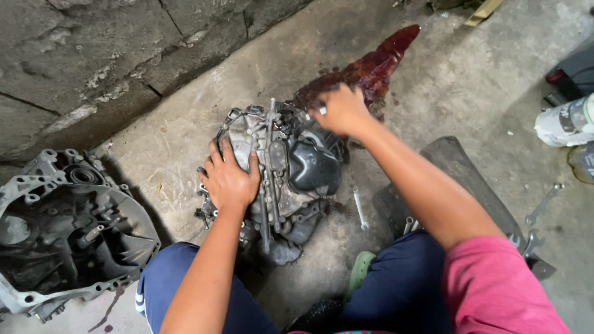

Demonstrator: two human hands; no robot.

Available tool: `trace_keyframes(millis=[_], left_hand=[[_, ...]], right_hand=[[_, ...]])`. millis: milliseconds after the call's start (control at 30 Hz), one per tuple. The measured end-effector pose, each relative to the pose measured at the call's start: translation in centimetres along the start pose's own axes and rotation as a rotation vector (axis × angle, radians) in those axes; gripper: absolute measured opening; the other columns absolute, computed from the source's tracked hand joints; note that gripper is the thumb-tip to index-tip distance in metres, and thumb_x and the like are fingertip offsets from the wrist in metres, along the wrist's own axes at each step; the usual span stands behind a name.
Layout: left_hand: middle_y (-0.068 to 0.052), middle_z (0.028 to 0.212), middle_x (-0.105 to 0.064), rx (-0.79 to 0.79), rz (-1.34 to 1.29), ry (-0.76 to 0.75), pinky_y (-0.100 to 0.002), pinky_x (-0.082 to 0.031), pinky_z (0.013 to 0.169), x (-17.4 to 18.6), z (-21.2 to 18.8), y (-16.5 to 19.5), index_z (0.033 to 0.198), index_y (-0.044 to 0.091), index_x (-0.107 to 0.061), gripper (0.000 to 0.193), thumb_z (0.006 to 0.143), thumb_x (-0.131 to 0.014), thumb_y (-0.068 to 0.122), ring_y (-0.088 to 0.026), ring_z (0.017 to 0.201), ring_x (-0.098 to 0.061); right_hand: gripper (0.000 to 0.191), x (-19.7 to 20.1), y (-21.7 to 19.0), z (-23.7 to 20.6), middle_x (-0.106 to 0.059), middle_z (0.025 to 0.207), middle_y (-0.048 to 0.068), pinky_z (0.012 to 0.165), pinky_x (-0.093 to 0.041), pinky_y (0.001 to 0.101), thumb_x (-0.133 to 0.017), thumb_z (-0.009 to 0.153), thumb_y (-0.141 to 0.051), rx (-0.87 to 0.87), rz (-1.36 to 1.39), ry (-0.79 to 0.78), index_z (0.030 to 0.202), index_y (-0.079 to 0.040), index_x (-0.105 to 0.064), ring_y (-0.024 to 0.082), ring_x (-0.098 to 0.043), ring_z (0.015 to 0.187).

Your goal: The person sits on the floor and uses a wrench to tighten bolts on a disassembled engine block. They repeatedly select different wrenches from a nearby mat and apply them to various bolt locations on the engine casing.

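Gearbox (281, 179) on floor, long axis near-to-far | left hand (229, 179) flat on its left side, fingers spread | right hand (343, 111) at far end, perhaps gripping a small part.

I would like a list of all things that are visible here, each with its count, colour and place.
gearbox assembly: one, grey metal with a black part, on the floor in the centre
bell housing: one, grey and dirty, at the left edge
oil puddle: one, dark red, on the concrete beyond the gearbox assembly
wrench: one, silver, on the floor right of the gearbox assembly
more wrenches: at least two, silver, at the right
board: one, dark, under the right arm
bottle: one, white, at the right edge
left hand: flat on the gearbox assembly
right hand: on its far top edge, near the oil puddle
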State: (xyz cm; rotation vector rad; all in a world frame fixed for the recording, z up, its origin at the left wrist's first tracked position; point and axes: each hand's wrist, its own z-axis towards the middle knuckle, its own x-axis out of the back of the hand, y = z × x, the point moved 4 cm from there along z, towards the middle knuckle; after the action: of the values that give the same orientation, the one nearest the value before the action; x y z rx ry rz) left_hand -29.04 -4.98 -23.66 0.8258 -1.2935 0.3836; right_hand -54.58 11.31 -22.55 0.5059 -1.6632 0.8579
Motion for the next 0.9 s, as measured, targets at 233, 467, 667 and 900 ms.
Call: trace_keyframes(millis=[233,467,667,900], left_hand=[[-0.023,0.159,-0.036,0.01,-0.009,-0.017,-0.064,-0.027,0.112,0.1,-0.3,0.0,0.153,0.007,-0.043,0.08,0.093,-0.054,0.058,-0.046,0.133,-0.044],[-0.023,0.159,-0.035,0.006,-0.016,-0.022,-0.065,-0.025,0.112,0.3,-0.2,0.3,0.155,0.008,-0.041,0.08,0.093,-0.054,0.057,-0.046,0.134,-0.044],[-0.021,0.16,-0.036,0.002,-0.01,-0.01,-0.064,-0.027,0.113,0.4,0.0,0.3,0.154,0.008,-0.041,0.079,0.094,-0.054,0.058,-0.044,0.136,-0.044],[-0.021,0.159,-0.036,0.014,-0.008,-0.024,-0.065,-0.027,0.112,0.4,-0.1,0.1,0.154,0.008,-0.041,0.08,0.093,-0.054,0.057,-0.044,0.135,-0.044]], right_hand=[[0.052,-1.4,-1.9,-6.8,-0.075,0.097,0.015,0.083,-0.055,0.0461,-0.071,0.084,-0.062,-0.321,0.17,0.008,0.108,-0.017,-0.078,0.036,-0.071,0.095],[0.053,-0.6,-2.5,-5.6,-0.076,0.1,0.013,0.087,-0.055,0.0466,-0.065,0.087,-0.065,-0.29,0.069,-0.121,0.119,-0.025,-0.077,0.035,-0.071,0.1],[0.068,-0.1,-2.6,1.9,-0.071,0.115,0.009,0.104,-0.027,0.0533,-0.075,0.079,-0.063,0.16,-0.197,-0.314,0.127,-0.015,-0.071,0.031,-0.047,0.123],[0.052,2.0,-3.2,1.1,-0.073,0.107,0.013,0.1,-0.04,0.0496,-0.075,0.083,-0.056,0.098,-0.138,-0.185,0.119,-0.019,-0.076,0.032,-0.053,0.121]])
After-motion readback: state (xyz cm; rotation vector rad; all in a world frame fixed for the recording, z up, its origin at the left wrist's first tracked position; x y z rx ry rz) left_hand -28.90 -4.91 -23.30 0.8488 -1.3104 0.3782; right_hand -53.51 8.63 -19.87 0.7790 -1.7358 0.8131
